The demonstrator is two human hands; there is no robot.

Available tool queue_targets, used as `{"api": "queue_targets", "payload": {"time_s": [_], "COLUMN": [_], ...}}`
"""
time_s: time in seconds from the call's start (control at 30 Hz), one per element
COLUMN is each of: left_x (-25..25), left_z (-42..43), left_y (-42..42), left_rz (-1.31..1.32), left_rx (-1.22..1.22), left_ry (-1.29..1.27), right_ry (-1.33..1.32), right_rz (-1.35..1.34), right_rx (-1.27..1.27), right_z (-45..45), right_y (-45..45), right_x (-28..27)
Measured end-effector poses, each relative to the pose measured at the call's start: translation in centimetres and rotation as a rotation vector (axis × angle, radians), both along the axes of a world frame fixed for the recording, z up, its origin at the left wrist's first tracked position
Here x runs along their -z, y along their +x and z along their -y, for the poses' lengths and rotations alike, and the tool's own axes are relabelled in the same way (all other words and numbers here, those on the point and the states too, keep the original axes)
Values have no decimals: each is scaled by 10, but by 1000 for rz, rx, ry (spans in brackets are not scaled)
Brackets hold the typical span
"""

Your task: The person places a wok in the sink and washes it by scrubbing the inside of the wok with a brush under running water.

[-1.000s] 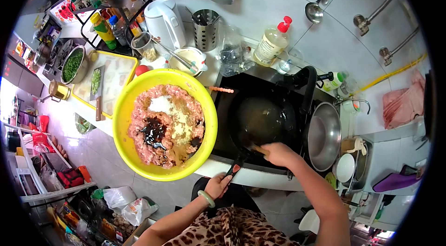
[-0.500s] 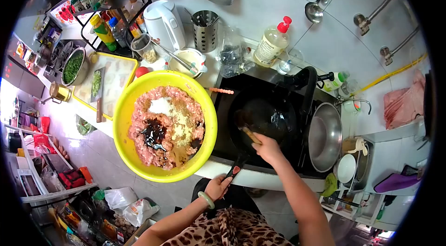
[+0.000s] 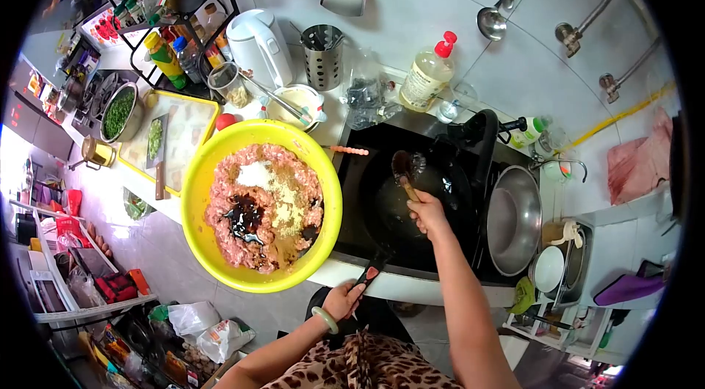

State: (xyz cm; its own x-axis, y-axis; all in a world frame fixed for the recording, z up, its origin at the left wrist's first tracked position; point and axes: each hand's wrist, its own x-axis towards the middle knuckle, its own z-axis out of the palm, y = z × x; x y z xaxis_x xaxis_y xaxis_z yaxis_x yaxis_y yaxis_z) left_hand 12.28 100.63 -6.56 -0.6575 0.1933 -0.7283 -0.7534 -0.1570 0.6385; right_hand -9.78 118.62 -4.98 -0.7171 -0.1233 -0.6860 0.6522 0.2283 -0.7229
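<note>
At left, yellow bowl [image 3: 192,220] of mince [image 3: 257,246]. Rightward, left hand [image 3: 343,302] closed round wok [image 3: 391,220] handle, near side. Right hand [image 3: 427,214] wrapped round brush [image 3: 405,169], head toward wok's far side. Advisable: handle steady, short strokes, splashes kept off mince.

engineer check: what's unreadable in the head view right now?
All in the head view:
Grip end of the brush: hidden by the right hand.
End of the pan handle: hidden by the left hand.
Floor of the bowl: covered by meat.
Fine print on the bottle: too small.
Top of the ladle: cut off by the top edge.
</note>
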Motion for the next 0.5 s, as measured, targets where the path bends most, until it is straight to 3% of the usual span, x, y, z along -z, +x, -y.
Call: {"api": "queue_targets", "payload": {"time_s": [0.07,0.2,0.3,0.4,0.5], "left_x": [3,-3,-5,-5,-1], "left_z": [-3,-6,-6,-3,-1], "left_y": [1,0,-3,1,-1], "left_rz": [1,2,-1,-3,-13], "left_rx": [-1,18,8,-40,-38], "left_ry": [43,-16,-25,8,30], "right_ry": [17,123,256,395,771], "right_rz": [-27,-33,-154,-266,-301], "right_rx": [23,-170,-50,-168,-525], "right_z": [-8,22,6,-43,-76], "right_y": [11,50,14,2,26], "right_x": [1,-16,11,25,-8]}}
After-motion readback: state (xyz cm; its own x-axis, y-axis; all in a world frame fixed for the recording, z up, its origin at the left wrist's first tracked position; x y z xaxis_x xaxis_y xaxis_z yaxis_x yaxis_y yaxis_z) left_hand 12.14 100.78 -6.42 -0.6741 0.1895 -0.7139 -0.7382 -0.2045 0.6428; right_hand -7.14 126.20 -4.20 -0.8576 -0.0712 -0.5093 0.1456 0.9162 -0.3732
